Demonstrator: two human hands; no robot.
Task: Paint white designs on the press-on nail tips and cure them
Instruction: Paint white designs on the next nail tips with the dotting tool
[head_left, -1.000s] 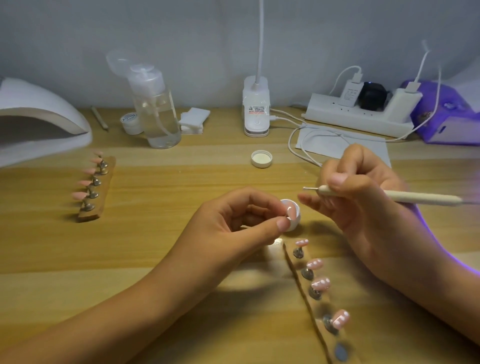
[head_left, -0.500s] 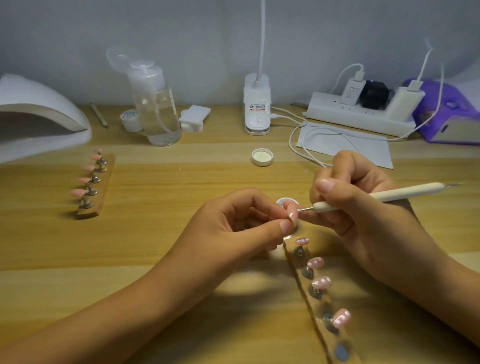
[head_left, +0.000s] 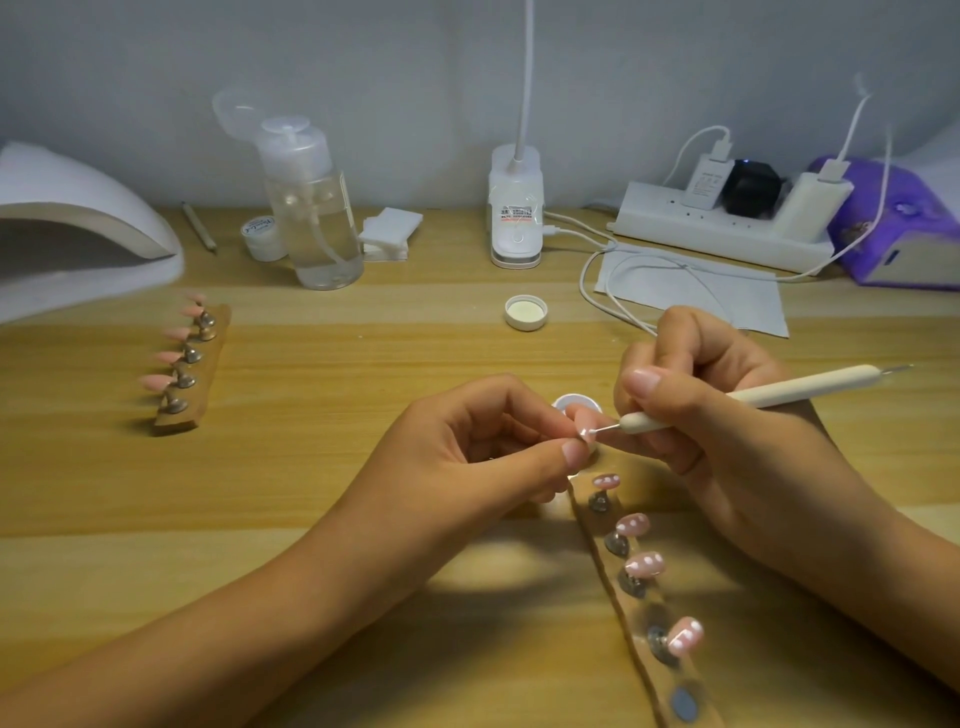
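Note:
My left hand pinches a small pink nail tip between thumb and fingers at the table's middle. My right hand grips a white dotting pen, whose metal point touches that nail tip. Just behind the tip sits a small white paint pot, partly hidden. A wooden holder strip runs toward me at the lower right with several pink tips carrying white dots. A second holder strip with plain pink tips lies at the left. The white curing lamp stands at the far left.
A white pot lid lies behind my hands. At the back stand a clear pump bottle, a small white jar, cotton pads, a lamp base, a power strip with cables, a paper sheet and a purple box.
My right hand swung the pen from pointing left above the pot down to the nail tip, which my left hand lifted slightly in front of the pot.

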